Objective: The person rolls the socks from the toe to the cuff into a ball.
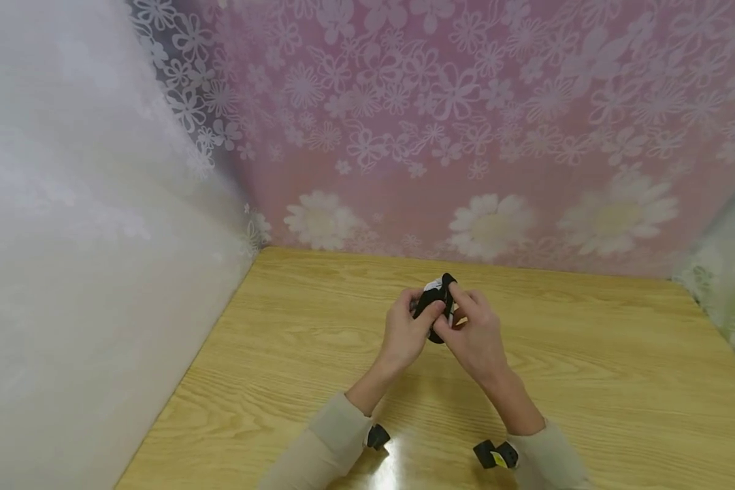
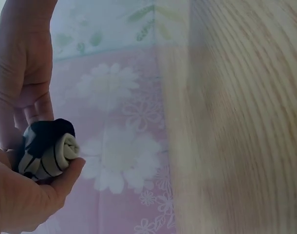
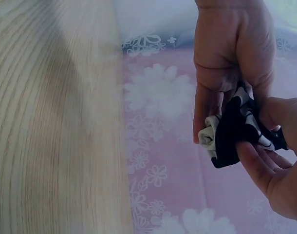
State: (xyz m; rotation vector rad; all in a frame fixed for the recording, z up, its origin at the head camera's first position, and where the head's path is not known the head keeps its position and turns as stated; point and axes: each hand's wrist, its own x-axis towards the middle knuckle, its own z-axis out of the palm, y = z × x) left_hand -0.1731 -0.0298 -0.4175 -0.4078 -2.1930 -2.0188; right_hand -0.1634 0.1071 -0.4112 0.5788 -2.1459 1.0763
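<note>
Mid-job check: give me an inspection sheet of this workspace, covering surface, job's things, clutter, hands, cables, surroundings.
Surface: light wooden table with visible grain, glare at the near edge.
Job's things: rolled black-and-white striped fabric bundle, held above the table between both hands.
Clutter: nothing seen.
Hands: left hand and right hand both grip the bundle; beige sleeves, small black wrist devices.
Cables: nothing seen.
Surroundings: pink flower-patterned back wall; whitish panel on the left; pale floral panel on the right.
</note>
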